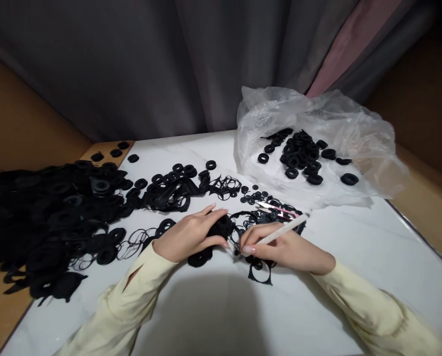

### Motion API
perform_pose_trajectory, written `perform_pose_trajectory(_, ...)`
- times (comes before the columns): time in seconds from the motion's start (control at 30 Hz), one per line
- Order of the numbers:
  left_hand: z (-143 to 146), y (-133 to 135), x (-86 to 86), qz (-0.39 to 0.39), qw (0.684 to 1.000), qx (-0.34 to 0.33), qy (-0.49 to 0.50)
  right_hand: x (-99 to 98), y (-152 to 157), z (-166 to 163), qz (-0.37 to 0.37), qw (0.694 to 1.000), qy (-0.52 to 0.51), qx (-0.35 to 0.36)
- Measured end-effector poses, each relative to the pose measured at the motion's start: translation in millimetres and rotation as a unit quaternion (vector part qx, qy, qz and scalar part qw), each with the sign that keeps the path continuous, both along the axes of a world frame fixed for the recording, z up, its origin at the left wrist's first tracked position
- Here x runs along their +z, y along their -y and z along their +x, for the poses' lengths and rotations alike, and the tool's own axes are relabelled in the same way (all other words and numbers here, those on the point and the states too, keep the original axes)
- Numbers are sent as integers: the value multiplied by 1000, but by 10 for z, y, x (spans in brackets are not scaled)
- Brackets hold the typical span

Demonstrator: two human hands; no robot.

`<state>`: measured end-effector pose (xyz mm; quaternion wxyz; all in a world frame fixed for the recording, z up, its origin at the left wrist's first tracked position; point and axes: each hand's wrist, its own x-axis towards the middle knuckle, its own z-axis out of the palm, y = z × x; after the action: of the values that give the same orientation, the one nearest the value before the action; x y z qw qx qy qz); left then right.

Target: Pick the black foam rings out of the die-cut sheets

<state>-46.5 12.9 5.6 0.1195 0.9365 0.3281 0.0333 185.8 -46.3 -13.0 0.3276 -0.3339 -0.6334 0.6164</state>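
My left hand is curled around a black rubber ring, thumb below and fingers above. From the right, my right hand grips a slim white pen-like tool slanting down to the left. Its tip is by the ring's right side, partly hidden by my fingers. Just below my right hand lies a square black offcut with a round hole. Another black ring rests under my left hand. Scissors with pink on the handles lie among small black discs behind my right hand.
A big heap of black rubber pieces covers the left side. A clear plastic bag at the back right bears several black rings. Thin black scraps lie mid-table. A grey curtain hangs behind the white table.
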Motion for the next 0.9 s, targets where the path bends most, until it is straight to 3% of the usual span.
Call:
perform_pose_trajectory(0.23,-33,-28,-25,-14,1000,-2,1,23,-37,70,41,997,41,52)
perform_pose_trajectory(0.9,-40,-52,-118,-1,999,1,43,101,-53,160,44,993,64,86)
